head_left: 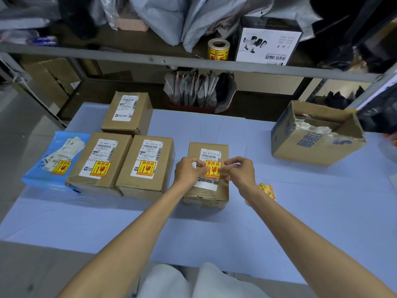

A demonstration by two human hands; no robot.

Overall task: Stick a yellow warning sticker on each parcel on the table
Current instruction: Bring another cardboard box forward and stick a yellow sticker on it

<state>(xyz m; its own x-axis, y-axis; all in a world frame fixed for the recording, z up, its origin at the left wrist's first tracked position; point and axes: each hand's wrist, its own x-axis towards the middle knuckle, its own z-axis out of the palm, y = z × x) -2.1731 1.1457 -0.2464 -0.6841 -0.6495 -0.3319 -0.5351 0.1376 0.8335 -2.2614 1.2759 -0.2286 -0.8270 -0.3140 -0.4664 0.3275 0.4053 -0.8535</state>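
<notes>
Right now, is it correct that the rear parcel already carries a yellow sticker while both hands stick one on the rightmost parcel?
No: the head view shows the rear parcel with only its white label; the rest is right.

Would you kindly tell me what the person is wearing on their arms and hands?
Nothing is worn: the left hand and right hand are ungloved, with no rings, watch or bracelet visible, and the left forearm and right forearm are bare, with no sleeve in view.
</notes>
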